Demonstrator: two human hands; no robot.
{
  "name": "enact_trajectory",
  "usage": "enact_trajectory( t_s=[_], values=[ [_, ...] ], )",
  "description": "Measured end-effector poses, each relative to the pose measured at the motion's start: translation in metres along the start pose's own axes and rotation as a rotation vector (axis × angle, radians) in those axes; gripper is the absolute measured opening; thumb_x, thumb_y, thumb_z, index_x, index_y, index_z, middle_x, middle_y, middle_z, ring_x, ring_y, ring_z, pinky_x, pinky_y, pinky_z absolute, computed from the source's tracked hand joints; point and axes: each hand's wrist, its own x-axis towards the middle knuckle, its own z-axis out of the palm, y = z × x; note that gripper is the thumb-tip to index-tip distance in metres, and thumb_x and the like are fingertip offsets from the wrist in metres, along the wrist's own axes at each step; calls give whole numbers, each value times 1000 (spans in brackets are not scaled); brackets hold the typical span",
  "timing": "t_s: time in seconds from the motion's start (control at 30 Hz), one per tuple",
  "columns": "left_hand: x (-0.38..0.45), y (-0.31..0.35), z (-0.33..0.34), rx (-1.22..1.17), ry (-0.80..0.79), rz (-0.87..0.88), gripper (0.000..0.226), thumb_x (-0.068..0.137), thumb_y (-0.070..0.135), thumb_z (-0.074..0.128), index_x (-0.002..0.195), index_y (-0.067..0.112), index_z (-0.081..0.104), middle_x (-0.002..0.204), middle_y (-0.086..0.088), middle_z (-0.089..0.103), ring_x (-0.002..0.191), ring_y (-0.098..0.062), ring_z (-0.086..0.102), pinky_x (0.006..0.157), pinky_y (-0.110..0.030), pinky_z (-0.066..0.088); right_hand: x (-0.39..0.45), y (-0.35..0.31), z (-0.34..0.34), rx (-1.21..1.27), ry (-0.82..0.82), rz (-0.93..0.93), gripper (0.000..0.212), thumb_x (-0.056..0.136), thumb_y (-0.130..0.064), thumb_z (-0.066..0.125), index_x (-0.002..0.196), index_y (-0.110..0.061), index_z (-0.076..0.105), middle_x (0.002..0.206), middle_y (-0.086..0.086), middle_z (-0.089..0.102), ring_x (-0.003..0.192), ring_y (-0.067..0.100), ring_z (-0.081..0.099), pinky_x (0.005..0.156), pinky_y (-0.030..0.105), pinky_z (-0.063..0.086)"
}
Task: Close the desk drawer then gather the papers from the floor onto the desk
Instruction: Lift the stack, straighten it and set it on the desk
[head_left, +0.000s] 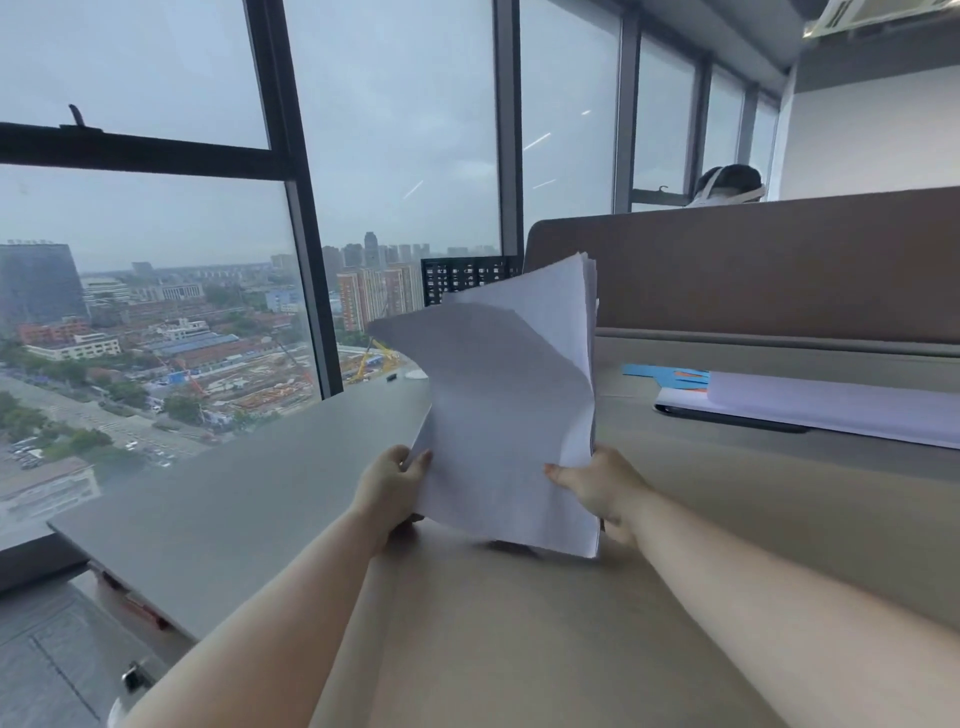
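Observation:
A stack of white papers (506, 410) stands upright on its lower edge on the beige desk (519, 649), its top sheets curling and uneven. My left hand (392, 486) grips the stack's lower left edge, thumb on the front. My right hand (602, 488) grips the lower right edge, thumb across the front sheet. The desk drawer is out of view, and only a strip of floor (47, 660) shows at the bottom left.
A brown partition (779, 270) runs along the desk's back. More white sheets over blue paper and a dark flat device (810, 402) lie at the right. A grey side surface (234, 499) adjoins the window on the left. Another person's head (727, 184) shows behind the partition.

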Motion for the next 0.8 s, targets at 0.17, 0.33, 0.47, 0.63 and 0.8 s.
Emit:
enact_trajectory(
  t_s=[0.17, 0.33, 0.47, 0.63, 0.8],
  values=[
    [11, -2, 4, 141, 27, 12, 29, 89, 25, 56, 65, 9, 50, 59, -5, 45, 51, -20, 43, 34, -18, 34, 4, 15, 3, 16, 30, 92, 34, 89, -7, 61, 122, 0, 57, 123, 16, 64, 99, 26, 59, 91, 33, 47],
    [26, -5, 7, 294, 83, -24, 35, 84, 31, 60, 58, 12, 49, 58, -8, 49, 58, -27, 46, 54, -29, 33, 9, 13, 5, -27, 28, 163, 34, 90, -4, 59, 122, 5, 56, 121, 18, 63, 105, 30, 62, 91, 36, 49],
    [30, -9, 8, 347, 122, -29, 31, 85, 34, 59, 62, 12, 57, 63, -6, 56, 67, -29, 57, 61, -33, 44, 13, 15, 6, -22, 20, 201, 32, 87, -5, 62, 118, 3, 59, 109, 14, 66, 84, 27, 66, 70, 34, 56],
    [32, -25, 3, 532, 158, -2, 29, 86, 37, 53, 106, 19, 64, 114, -8, 65, 114, -30, 54, 90, -35, 44, 18, 19, 7, -215, 120, 112, 41, 77, -20, 73, 113, -2, 64, 114, 9, 67, 110, 30, 63, 95, 36, 49],
    [25, -22, 9, 703, 3, 109, 60, 86, 51, 45, 140, 25, 37, 148, 0, 40, 136, -25, 35, 111, -42, 31, 12, 14, -1, -585, 268, -12, 26, 82, -28, 68, 92, -11, 51, 113, 15, 64, 91, 27, 56, 76, 31, 45]
  ],
)
